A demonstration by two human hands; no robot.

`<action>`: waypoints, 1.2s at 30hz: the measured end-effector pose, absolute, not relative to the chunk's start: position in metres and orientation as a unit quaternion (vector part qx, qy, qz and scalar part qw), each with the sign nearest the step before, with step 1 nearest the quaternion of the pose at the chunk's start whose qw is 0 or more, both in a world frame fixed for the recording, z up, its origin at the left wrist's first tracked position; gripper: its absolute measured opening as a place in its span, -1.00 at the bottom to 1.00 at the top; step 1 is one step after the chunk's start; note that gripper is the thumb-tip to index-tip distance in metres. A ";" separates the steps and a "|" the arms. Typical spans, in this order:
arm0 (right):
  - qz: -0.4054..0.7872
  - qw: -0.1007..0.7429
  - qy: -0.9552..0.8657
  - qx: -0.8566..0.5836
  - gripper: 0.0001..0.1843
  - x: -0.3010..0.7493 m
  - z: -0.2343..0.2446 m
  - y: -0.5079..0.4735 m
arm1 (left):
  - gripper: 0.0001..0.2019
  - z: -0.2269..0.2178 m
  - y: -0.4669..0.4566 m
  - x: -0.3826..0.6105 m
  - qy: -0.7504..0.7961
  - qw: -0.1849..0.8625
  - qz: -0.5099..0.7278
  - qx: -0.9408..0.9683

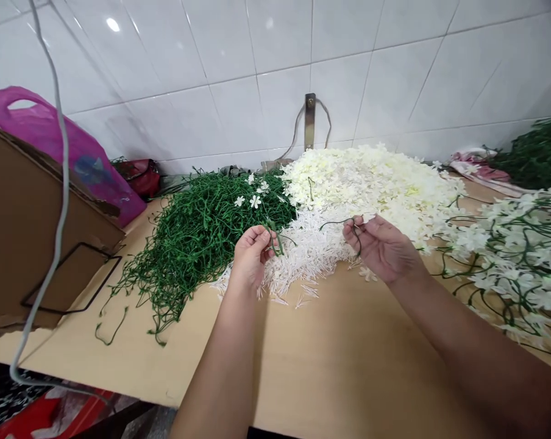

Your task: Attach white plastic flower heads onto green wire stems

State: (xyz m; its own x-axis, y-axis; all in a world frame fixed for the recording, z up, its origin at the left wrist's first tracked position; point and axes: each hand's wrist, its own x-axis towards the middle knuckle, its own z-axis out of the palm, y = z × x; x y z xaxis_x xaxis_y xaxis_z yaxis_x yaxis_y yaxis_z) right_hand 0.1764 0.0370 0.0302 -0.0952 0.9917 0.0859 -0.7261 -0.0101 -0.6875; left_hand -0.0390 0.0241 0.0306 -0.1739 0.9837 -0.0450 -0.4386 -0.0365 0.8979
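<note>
My left hand [256, 251] is closed in a pinch on several short green artificial stems [275, 239], over the edge of the white stick pile. My right hand [383, 247] pinches a thin green stem [359, 241] and a small white petal piece [368, 217] at its fingertips. Between and behind the hands lies a heap of small white sticks [303, 259]. A large pile of green plastic stems [197, 225] is left of my left hand. Behind my right hand rises a heap of cream-white fabric blossoms [371, 177].
Flowers joined to green stems [526, 256] lie along the table's right side. At the left are a cardboard box [38, 225], a pink plastic bag [86, 152] and a hanging grey cable [64, 183]. A tiled wall [275, 110] closes the back.
</note>
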 end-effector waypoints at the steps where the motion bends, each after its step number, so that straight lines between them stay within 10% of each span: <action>1: 0.668 0.634 -0.323 -0.216 -0.80 0.173 0.034 0.042 | -0.74 0.030 0.024 -0.040 0.416 0.557 0.643 0.323; 12: 0.454 0.467 -0.680 -0.337 -0.88 0.118 0.048 0.049 | -0.75 0.023 0.025 -0.031 0.400 0.588 0.612 0.346; 36: 0.559 0.474 -0.552 -0.397 -0.73 0.106 0.028 0.026 | -0.81 0.026 0.021 -0.014 0.451 0.540 0.587 0.400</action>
